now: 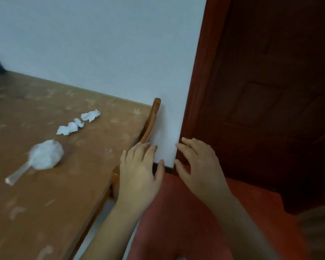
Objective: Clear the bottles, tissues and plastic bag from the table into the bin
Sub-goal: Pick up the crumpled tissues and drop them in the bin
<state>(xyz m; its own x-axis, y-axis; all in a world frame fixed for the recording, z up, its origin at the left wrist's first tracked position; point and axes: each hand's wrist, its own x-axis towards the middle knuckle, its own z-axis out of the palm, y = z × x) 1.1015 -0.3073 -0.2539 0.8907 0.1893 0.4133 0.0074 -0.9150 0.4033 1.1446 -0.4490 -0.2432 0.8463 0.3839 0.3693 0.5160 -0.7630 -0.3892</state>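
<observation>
On the wooden table point(45, 184) lie two crumpled white tissues point(90, 115) point(69, 128) side by side, and nearer to me a clear plastic bag point(43, 156) twisted into a ball with a long tail. My left hand point(139, 173) hovers past the table's right edge, fingers spread, holding nothing. My right hand point(199, 166) floats beside it in front of the door frame, also spread and empty. No bottle and no bin show in the view.
A wooden chair back point(152, 119) stands between the table's right edge and the white wall point(101, 44). A dark red door point(270, 91) fills the right side. The floor point(176, 212) below my hands is reddish. Something dark sits at the far left edge.
</observation>
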